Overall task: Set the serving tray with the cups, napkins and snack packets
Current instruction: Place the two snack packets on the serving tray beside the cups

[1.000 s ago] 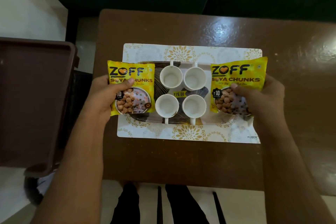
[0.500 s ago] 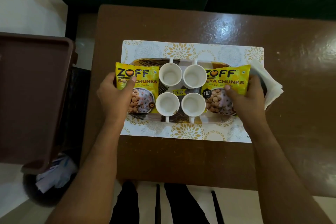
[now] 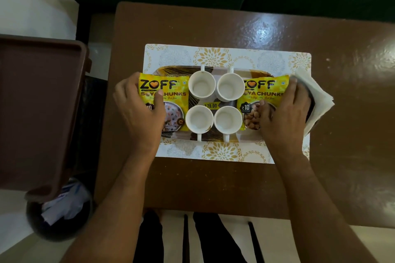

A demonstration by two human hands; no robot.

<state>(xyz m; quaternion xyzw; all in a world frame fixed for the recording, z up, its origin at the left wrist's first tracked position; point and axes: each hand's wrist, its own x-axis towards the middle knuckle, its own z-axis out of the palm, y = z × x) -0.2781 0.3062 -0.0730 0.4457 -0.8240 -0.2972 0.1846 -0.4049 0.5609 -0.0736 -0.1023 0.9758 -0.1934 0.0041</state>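
The left hand [image 3: 140, 111] is pinching the left snack packet [image 3: 163, 96], the right hand [image 3: 284, 113] the right snack packet [image 3: 264, 92], each grip closed, thumb on top. Both are lying on the serving tray [image 3: 258, 72] flanking four cups [image 3: 202, 87]; napkins [image 3: 318, 100] are sitting at its right end. Better to be flattening them level before letting go on the desk [image 3: 213, 186].

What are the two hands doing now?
Left hand: gripping the left yellow plastic snack packet.
Right hand: pressing on the right yellow snack packet.
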